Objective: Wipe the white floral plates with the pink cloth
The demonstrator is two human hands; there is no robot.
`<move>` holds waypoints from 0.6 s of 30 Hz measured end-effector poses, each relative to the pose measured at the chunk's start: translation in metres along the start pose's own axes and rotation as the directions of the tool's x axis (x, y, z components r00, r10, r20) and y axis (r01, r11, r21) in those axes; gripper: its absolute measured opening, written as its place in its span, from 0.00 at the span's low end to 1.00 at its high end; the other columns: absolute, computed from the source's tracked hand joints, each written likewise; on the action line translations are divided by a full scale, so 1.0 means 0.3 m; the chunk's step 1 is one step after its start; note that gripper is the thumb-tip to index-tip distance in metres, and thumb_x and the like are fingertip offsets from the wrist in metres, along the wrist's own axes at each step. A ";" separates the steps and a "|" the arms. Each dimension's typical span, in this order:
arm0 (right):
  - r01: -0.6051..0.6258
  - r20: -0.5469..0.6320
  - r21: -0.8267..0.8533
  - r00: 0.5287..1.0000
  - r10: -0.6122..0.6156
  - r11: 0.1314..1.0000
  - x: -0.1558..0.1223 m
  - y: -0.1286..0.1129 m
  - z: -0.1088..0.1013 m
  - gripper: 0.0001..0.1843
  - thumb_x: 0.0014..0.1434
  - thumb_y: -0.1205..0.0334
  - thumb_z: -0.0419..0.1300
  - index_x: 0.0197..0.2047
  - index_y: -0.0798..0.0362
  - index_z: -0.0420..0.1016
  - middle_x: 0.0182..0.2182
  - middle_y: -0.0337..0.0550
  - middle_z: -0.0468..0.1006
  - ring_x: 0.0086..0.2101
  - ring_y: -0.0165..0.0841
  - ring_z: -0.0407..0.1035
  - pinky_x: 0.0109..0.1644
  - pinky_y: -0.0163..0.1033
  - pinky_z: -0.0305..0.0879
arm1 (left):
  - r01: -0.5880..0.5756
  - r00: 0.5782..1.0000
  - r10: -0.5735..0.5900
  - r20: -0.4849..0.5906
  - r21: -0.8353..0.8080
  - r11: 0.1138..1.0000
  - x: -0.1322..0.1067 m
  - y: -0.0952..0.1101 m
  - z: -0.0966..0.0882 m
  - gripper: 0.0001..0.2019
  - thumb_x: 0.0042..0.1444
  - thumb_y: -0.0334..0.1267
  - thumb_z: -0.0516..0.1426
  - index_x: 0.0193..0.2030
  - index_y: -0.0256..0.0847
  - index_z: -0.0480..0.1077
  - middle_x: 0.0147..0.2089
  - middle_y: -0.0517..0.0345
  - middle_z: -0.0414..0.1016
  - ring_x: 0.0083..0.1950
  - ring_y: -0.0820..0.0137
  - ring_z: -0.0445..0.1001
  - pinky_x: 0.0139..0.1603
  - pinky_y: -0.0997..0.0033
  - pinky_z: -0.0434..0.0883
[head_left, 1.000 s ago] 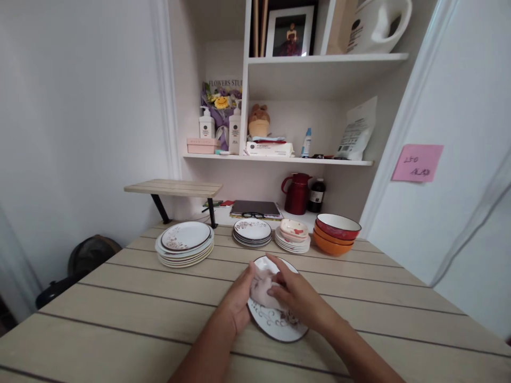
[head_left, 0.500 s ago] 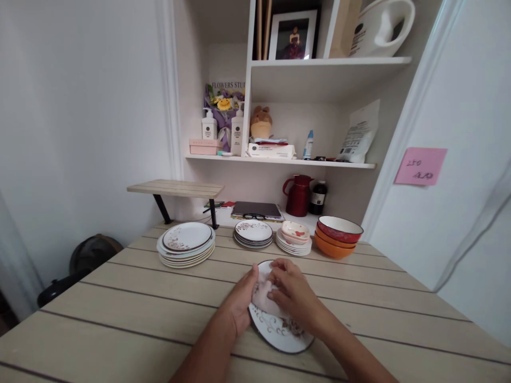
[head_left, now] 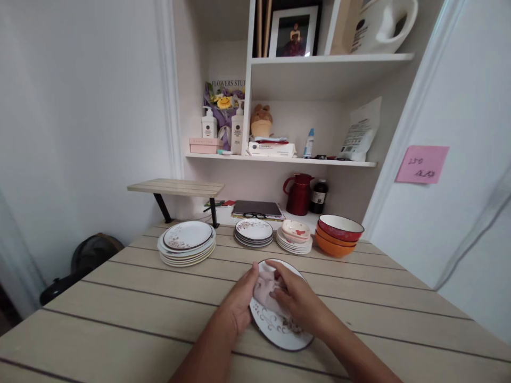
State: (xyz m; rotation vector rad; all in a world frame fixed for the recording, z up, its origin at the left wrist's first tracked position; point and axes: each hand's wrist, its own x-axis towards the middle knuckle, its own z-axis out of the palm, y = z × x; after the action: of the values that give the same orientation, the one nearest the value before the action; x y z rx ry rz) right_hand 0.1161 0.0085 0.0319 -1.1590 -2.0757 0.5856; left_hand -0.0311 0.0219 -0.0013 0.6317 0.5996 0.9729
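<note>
Pressing a crumpled pale-pink cloth (head_left: 265, 291) onto a round, dark-rimmed white plate with brown floral print (head_left: 275, 331).
Plate: at the near middle of the pale slatted wooden table (head_left: 159, 319); whether its underside rests there or is lifted cannot be told. Left hand (head_left: 239, 302): holding the plate's left edge, thumb uppermost, apparently to steady it. Right hand (head_left: 298, 299): fingers curled, holding the cloth, seemingly for pressure. Stacked small dark-rimmed white plates (head_left: 254, 232): beyond, clear of both hands.

A cloth (head_left: 266, 293) lies on a plate (head_left: 275, 331). Behind, left to right, stand two plate stacks (head_left: 187, 234), dishes (head_left: 294, 240) and bowls (head_left: 335, 247). Beyond the second stack (head_left: 253, 230) lies, apparently, a laptop (head_left: 257, 207).
</note>
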 end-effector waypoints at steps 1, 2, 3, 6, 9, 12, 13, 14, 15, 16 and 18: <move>0.048 -0.048 -0.030 0.998 -0.049 0.998 0.004 0.009 -0.004 0.26 0.53 0.72 0.52 0.55 0.49 0.65 0.42 0.44 0.70 0.42 0.35 0.66 0.47 0.40 0.61 | -0.015 1.000 0.015 0.008 -0.010 1.000 0.001 0.000 0.000 0.29 0.55 0.55 0.55 0.55 0.34 0.68 0.44 0.42 0.79 0.44 0.57 0.78 0.48 0.60 0.70; 0.088 -0.095 -0.064 0.991 -0.094 0.994 0.009 0.018 -0.008 0.21 0.54 0.73 0.51 0.50 0.50 0.68 0.42 0.45 0.70 0.43 0.36 0.65 0.49 0.41 0.61 | -0.033 0.999 0.033 0.016 -0.017 0.999 0.002 0.001 0.001 0.29 0.55 0.55 0.55 0.56 0.34 0.68 0.45 0.42 0.79 0.45 0.57 0.78 0.49 0.60 0.69; 0.112 -0.135 -0.098 0.983 -0.124 0.989 0.013 0.027 -0.012 0.19 0.54 0.74 0.50 0.47 0.51 0.70 0.42 0.46 0.70 0.44 0.37 0.65 0.49 0.41 0.61 | -0.051 0.998 0.052 0.027 -0.021 0.998 0.002 0.002 0.001 0.28 0.56 0.54 0.55 0.56 0.34 0.67 0.46 0.42 0.79 0.46 0.57 0.77 0.50 0.60 0.69; 0.109 -0.153 -0.191 0.978 -0.139 0.975 0.022 0.048 -0.018 0.18 0.48 0.78 0.48 0.40 0.52 0.68 0.39 0.45 0.69 0.41 0.36 0.64 0.44 0.39 0.60 | -0.066 0.996 0.066 0.057 -0.015 0.998 0.001 0.005 0.002 0.28 0.56 0.53 0.55 0.58 0.35 0.66 0.48 0.42 0.78 0.48 0.57 0.76 0.51 0.60 0.67; 0.095 -0.041 -0.295 0.993 -0.111 0.951 0.021 0.059 -0.014 0.16 0.39 0.81 0.49 0.30 0.52 0.64 0.34 0.43 0.68 0.37 0.35 0.62 0.38 0.37 0.57 | -0.063 0.997 0.063 0.043 0.005 0.998 0.001 0.005 -0.002 0.29 0.56 0.53 0.56 0.59 0.35 0.65 0.47 0.40 0.78 0.47 0.57 0.77 0.51 0.58 0.67; 0.092 0.069 -0.357 0.995 -0.072 0.929 0.015 0.059 -0.014 0.12 0.38 0.80 0.50 0.24 0.53 0.60 0.32 0.42 0.68 0.35 0.35 0.61 0.37 0.37 0.55 | -0.088 0.996 0.087 0.011 0.013 0.996 0.005 0.002 -0.010 0.28 0.55 0.49 0.58 0.58 0.35 0.64 0.46 0.40 0.78 0.45 0.58 0.77 0.50 0.58 0.68; 0.089 0.092 -0.362 0.994 -0.060 0.928 0.012 0.057 -0.016 0.12 0.39 0.80 0.51 0.24 0.53 0.61 0.32 0.43 0.68 0.36 0.35 0.61 0.37 0.37 0.55 | -0.096 0.995 0.096 0.001 0.014 0.995 0.006 0.001 -0.013 0.27 0.54 0.46 0.59 0.58 0.35 0.64 0.46 0.41 0.78 0.44 0.58 0.77 0.50 0.59 0.68; 0.085 0.110 -0.364 0.993 -0.048 0.928 0.010 0.055 -0.020 0.12 0.40 0.80 0.51 0.24 0.53 0.62 0.33 0.43 0.68 0.36 0.35 0.61 0.38 0.37 0.55 | -0.102 0.995 0.103 -0.010 0.016 0.995 0.007 0.000 -0.015 0.27 0.54 0.44 0.60 0.58 0.36 0.64 0.46 0.42 0.79 0.44 0.59 0.78 0.50 0.59 0.68; 0.080 0.124 -0.364 0.992 -0.037 0.928 0.007 0.051 -0.025 0.12 0.40 0.79 0.52 0.26 0.53 0.63 0.35 0.43 0.68 0.37 0.35 0.61 0.39 0.37 0.56 | -0.110 0.994 0.111 -0.022 0.018 0.994 0.007 -0.001 -0.016 0.27 0.53 0.42 0.61 0.58 0.36 0.64 0.45 0.42 0.79 0.43 0.59 0.78 0.50 0.60 0.69; 0.074 0.135 -0.364 0.990 -0.026 0.928 0.005 0.048 -0.030 0.11 0.41 0.78 0.54 0.27 0.53 0.64 0.36 0.44 0.68 0.38 0.36 0.61 0.40 0.38 0.56 | -0.117 0.993 0.117 -0.033 0.020 0.993 0.007 -0.001 -0.016 0.26 0.53 0.40 0.61 0.58 0.36 0.64 0.44 0.43 0.79 0.43 0.59 0.78 0.49 0.60 0.69; 0.063 0.161 -0.364 0.987 -0.004 0.929 0.001 0.040 -0.037 0.10 0.42 0.74 0.58 0.29 0.53 0.65 0.38 0.44 0.68 0.40 0.37 0.61 0.41 0.39 0.56 | -0.127 0.991 0.127 -0.042 0.014 0.992 0.006 -0.001 -0.016 0.26 0.53 0.39 0.61 0.58 0.36 0.64 0.43 0.44 0.79 0.43 0.60 0.78 0.49 0.60 0.69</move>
State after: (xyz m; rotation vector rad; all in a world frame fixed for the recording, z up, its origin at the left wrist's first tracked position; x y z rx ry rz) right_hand 0.1310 0.0156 0.0315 -1.3153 -2.4087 0.2817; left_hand -0.0335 0.0243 -0.0050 0.6669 0.6093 1.1049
